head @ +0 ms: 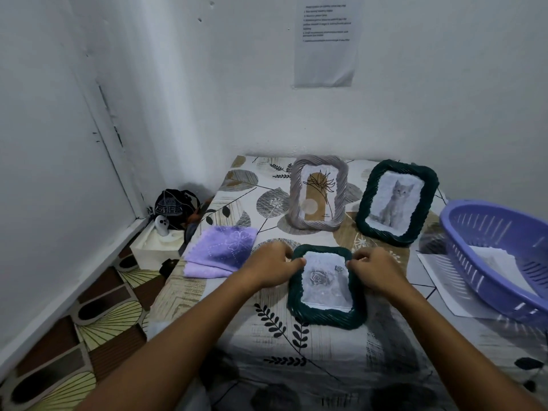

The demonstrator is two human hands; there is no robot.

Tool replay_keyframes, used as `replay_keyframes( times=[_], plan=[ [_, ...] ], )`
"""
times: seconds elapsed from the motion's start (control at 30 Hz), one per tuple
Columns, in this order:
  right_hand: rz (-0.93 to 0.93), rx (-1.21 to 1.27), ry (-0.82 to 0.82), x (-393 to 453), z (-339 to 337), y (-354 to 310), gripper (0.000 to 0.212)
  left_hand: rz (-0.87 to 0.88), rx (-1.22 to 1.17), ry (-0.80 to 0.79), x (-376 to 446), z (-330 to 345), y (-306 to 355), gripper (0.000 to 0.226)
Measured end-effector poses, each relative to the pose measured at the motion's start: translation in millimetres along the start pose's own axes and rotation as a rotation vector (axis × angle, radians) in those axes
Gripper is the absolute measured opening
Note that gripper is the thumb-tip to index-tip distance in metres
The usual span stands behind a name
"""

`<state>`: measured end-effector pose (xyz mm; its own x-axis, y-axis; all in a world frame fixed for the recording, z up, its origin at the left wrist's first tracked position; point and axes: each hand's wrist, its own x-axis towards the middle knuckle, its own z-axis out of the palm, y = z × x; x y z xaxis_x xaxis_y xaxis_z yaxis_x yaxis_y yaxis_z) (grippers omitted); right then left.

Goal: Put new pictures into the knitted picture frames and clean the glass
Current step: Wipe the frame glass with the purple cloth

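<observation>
Two hands bracket the dark green knitted frame (325, 284) lying flat on the patterned table (311, 366): the left hand (271, 266) pinches its upper left edge with curled fingers, the right hand (374, 269) pinches the upper right edge likewise. The frame sits directly between the fingertips, its long axis running from near the person toward the wall, a rose picture (321, 280) showing inside. Both hands look equally near, while the folded purple cloth (221, 252) for wiping lies just beyond the left fingers, so that hand seems better placed to fetch it.
</observation>
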<state>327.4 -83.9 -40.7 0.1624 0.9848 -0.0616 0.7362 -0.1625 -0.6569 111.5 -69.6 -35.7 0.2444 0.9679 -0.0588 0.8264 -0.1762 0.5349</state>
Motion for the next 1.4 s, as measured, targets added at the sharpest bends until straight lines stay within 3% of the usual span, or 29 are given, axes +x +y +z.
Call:
replay_keyframes(
  times=[0.17, 0.3, 0.4, 0.5, 0.6, 0.93, 1.17, 1.4],
  plan=[
    [-0.235, 0.179, 0.055, -2, 14, -38, 0.016, 0.203, 0.089, 0.216, -20, -24, -49, 0.048],
    [-0.151, 0.52, -0.222, 10, 42, -78, 0.014, 0.25, 0.24, 0.368, -34, -37, -112, 0.068],
    [0.004, 0.705, -0.384, 27, 66, -108, 0.012, 0.152, 0.347, 0.426, -44, -38, -150, 0.087],
    [0.115, 0.667, -0.391, 48, 92, -130, 0.009, -0.049, 0.363, 0.38, -51, -34, -173, 0.108],
    [0.155, 0.52, -0.372, 67, 111, -137, 0.019, -0.163, 0.323, 0.303, -56, -32, -182, 0.124],
    [0.195, 0.346, -0.407, 77, 130, -154, 0.033, -0.194, 0.175, 0.244, -56, -26, -189, 0.126],
    [0.252, 0.685, -0.524, 76, 127, -155, 0.025, -0.206, 0.176, 0.246, -57, -26, -187, 0.121],
    [0.278, 1.211, -0.724, 57, 117, -137, 0.034, -0.238, 0.242, 0.175, -59, -32, -181, 0.141]
  ],
)
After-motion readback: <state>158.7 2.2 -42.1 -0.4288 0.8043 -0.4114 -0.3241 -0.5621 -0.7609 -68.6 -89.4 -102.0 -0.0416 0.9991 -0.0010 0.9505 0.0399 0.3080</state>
